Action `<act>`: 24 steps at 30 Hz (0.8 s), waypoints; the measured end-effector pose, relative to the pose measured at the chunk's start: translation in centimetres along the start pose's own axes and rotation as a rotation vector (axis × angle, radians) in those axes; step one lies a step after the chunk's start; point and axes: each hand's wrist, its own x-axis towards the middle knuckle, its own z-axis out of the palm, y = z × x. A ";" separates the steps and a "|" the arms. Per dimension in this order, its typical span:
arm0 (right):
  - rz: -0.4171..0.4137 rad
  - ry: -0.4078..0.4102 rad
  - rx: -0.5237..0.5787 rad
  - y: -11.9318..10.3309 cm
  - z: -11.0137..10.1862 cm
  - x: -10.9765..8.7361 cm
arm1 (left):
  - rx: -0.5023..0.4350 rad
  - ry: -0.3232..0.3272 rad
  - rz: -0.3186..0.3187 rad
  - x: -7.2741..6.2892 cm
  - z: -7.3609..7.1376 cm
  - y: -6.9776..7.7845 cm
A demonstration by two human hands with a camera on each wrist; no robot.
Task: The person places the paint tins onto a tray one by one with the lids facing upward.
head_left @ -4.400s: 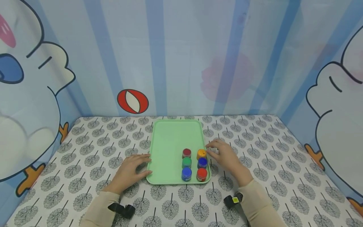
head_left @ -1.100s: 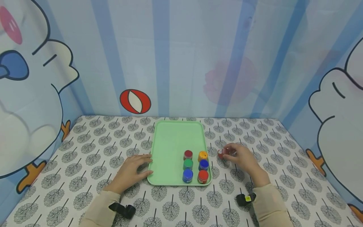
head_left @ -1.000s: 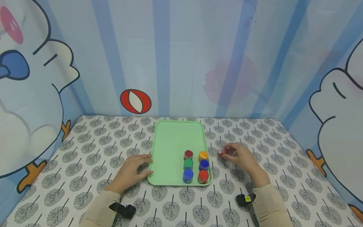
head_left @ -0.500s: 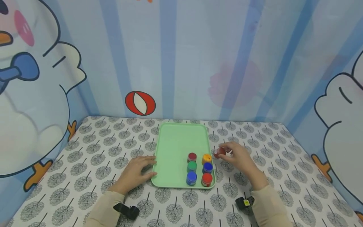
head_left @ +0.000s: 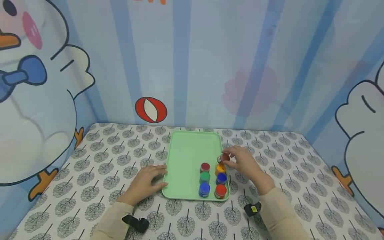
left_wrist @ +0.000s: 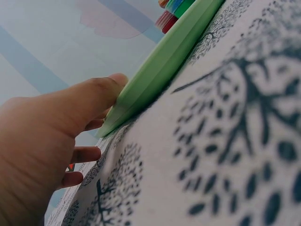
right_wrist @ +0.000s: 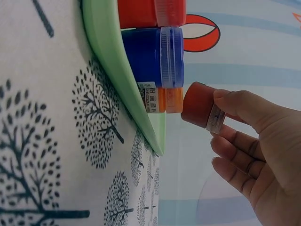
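My right hand (head_left: 245, 164) pinches a small reddish-brown paint jar (head_left: 223, 158) between thumb and fingers. The jar is tilted, its clear lid (right_wrist: 216, 119) towards the hand in the right wrist view. It hangs by the right rim of the green tray (head_left: 192, 146), just behind the orange paint jar (head_left: 220, 170). On the tray's left rim rest the thumb and some fingertips of my left hand (head_left: 144, 181), relaxed. In the left wrist view the thumb (left_wrist: 101, 89) touches the rim while other fingers stay apart from it.
Paint jars stand in two columns at the tray's near right: dark red (head_left: 205, 167), green (head_left: 205, 177) and blue (head_left: 204, 190); beside them, dark blue (head_left: 221, 179) and red (head_left: 220, 191). Tree-patterned cloth (head_left: 288, 180) covers the table; a cartoon curtain (head_left: 201, 66) hangs behind.
My right hand first was beside the orange jar holding nothing, then held the reddish-brown jar right of the tray. It has now brought it left to the rim. The left hand stays put.
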 end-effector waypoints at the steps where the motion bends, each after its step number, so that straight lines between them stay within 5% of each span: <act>1: -0.004 0.001 -0.003 0.0 0.1 0.1 | 0.003 0.000 -0.002 0.0 0.0 0.0; 24: 0.054 -0.115 -0.087 -0.3 1.0 1.6 | 0.012 0.018 0.006 0.0 0.0 0.1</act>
